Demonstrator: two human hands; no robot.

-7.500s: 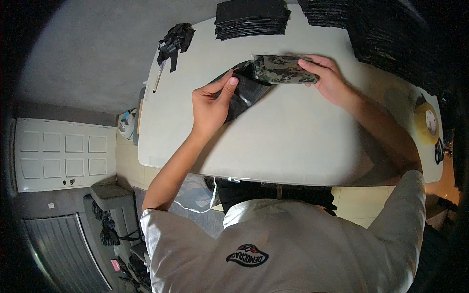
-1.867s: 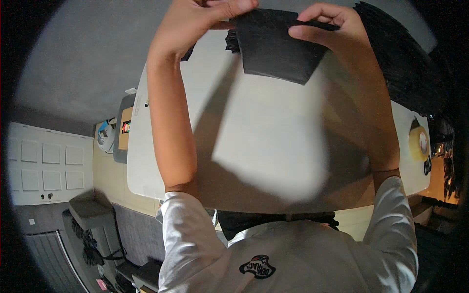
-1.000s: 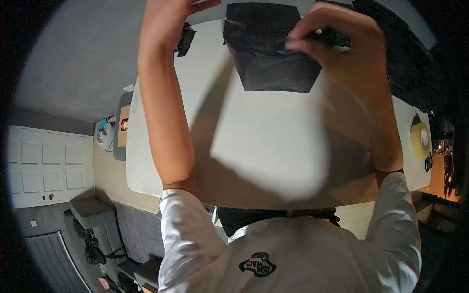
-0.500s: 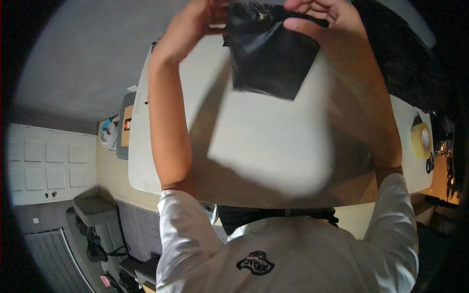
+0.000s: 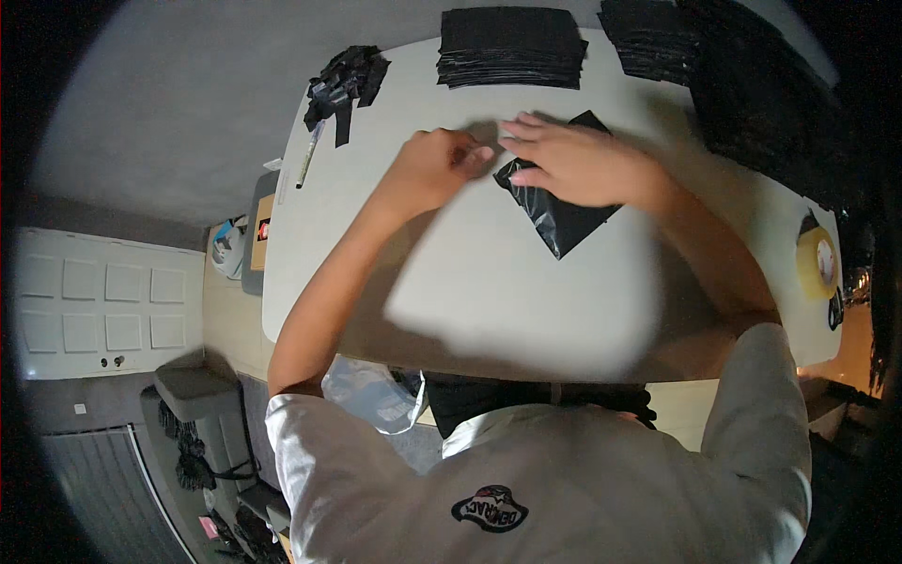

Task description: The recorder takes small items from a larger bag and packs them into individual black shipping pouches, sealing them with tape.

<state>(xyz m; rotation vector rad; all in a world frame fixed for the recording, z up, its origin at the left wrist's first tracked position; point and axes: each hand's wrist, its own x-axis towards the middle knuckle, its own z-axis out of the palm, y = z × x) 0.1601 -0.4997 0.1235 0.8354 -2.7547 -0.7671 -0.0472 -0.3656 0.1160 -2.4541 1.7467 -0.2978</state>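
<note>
A flat black plastic pouch (image 5: 562,227) lies on the white table (image 5: 526,310), turned so that one corner points toward me. My right hand (image 5: 578,167) rests over it, fingers stretched out toward the left and covering much of its upper part. Just left of those fingertips is my left hand (image 5: 434,171), its fingers curled in and the thumb close against them. Whether anything is inside that curl is hidden. The left hand appears apart from the pouch.
Stacked black plastic pieces (image 5: 510,47) lie at the far edge, beside another black stack (image 5: 648,42) and a large dark heap (image 5: 761,113). Black scraps (image 5: 343,85) and a pen (image 5: 308,155) are far left; a tape roll (image 5: 816,263) is at right.
Both hands have come down and nearer from the far edge. The black pouch, held up before, now lies on the table under my right hand, and my left hand is off it.
</note>
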